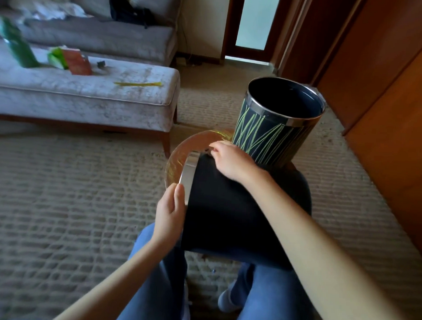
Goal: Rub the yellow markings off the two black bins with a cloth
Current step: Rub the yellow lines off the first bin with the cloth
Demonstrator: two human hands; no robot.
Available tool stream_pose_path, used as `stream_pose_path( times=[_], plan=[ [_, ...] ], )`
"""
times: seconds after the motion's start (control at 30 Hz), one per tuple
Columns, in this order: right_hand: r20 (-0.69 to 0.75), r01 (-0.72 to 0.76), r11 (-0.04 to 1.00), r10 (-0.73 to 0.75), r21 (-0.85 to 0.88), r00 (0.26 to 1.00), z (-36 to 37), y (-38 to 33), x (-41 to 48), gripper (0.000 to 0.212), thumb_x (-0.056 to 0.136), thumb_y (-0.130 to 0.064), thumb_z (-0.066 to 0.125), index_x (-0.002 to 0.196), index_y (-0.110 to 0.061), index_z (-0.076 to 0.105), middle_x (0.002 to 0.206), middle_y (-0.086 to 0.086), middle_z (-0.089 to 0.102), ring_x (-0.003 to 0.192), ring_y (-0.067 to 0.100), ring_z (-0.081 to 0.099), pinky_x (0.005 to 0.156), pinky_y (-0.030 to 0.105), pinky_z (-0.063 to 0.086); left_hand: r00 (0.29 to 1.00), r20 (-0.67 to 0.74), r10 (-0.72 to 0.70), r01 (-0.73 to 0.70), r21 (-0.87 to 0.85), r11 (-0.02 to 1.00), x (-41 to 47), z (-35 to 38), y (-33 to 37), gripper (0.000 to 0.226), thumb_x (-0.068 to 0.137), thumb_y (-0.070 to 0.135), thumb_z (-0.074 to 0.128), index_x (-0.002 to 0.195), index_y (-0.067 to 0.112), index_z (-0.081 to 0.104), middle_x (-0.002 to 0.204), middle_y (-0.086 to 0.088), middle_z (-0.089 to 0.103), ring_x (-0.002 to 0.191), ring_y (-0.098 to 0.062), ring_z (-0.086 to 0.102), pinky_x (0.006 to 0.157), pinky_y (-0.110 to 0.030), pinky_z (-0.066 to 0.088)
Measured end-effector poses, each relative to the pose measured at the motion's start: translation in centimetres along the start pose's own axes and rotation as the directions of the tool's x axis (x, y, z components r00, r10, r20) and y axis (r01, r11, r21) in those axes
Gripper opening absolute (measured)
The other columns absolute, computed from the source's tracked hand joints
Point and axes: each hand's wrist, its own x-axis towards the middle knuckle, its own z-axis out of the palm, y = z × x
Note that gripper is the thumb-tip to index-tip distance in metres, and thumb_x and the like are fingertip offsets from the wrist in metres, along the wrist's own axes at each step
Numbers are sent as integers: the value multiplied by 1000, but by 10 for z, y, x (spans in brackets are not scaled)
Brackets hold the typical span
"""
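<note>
Patterned carpet (70,202) is spread beneath everything, and a grey ottoman (87,91) is seen well left of the lying bin (227,209). That black bin is laid on its side across the person's lap, with its chrome rim turned left over a round glass surface (196,141). Just behind it, the upright bin (274,128) is streaked with yellow lines. Of the hands, the right hand (229,162) is curled over the lying bin's upper rim; the left hand (170,207) is laid against its lower rim, fingers fairly straight.
</note>
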Motion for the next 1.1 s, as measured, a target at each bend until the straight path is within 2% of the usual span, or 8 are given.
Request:
stream_pose_path(
  times=[0.13,0.4,0.6,0.7,0.8,0.87,0.93,1.1],
  plan=[
    [50,-84,995,82,51,995,-4,2,3,38,107,-24,36,141,-13,50,143,9,52,126,29,51,103,41,43,999,40,-34,38,-101,994,-5,-3,-6,40,96,58,37,74,25,46,65,-4,40,57,-20,37,54,-36,33],
    [-273,332,911,-393,-244,878,62,-16,-118,51,95,-7,38,145,-12,48,153,7,44,143,27,37,123,42,21,999,38,-4,8,-115,993,9,1,6,31,99,43,38,78,32,56,69,8,53,63,-13,47,64,-35,42],
    [-573,-78,981,-40,-179,818,28,77,-150,47,93,-15,41,137,-7,57,144,10,53,137,33,44,116,53,30,984,128,-122,136,-113,984,15,-5,10,44,106,31,39,63,29,50,56,11,41,55,-12,34,52,-34,31],
    [-636,-117,982,-4,-148,771,28,91,-163,46,94,-15,41,137,-6,57,145,11,53,137,34,45,115,50,33,956,211,-202,215,-41,976,48,-5,32,44,104,19,40,61,22,44,49,9,40,46,-9,36,48,-29,30],
    [-672,-103,986,-11,-130,741,40,85,-172,45,96,-11,43,139,-4,54,146,12,51,140,33,41,116,50,32,883,183,-433,432,47,901,105,12,41,52,105,37,41,59,13,50,40,2,37,36,-13,34,43,-28,26],
    [-671,-101,984,-25,-149,741,44,82,-178,47,95,-8,46,141,-3,52,148,12,48,142,33,38,115,53,34,829,213,-518,520,51,853,130,25,39,38,103,33,48,88,5,70,52,-1,47,47,-15,41,48,-28,29],
    [-667,-99,977,-54,-189,743,45,84,-181,47,95,-7,49,142,-3,50,149,13,47,143,33,37,113,54,35,838,220,-500,489,104,866,137,31,33,32,102,29,48,112,8,70,65,-4,53,53,-15,47,49,-28,34],
    [-722,-128,983,-5,-130,692,43,95,-162,42,98,-10,45,138,-1,53,146,15,51,140,36,40,116,52,31,954,81,-290,270,197,943,104,22,37,45,107,33,36,91,3,65,59,-3,51,53,-16,48,61,-31,39]
  ],
)
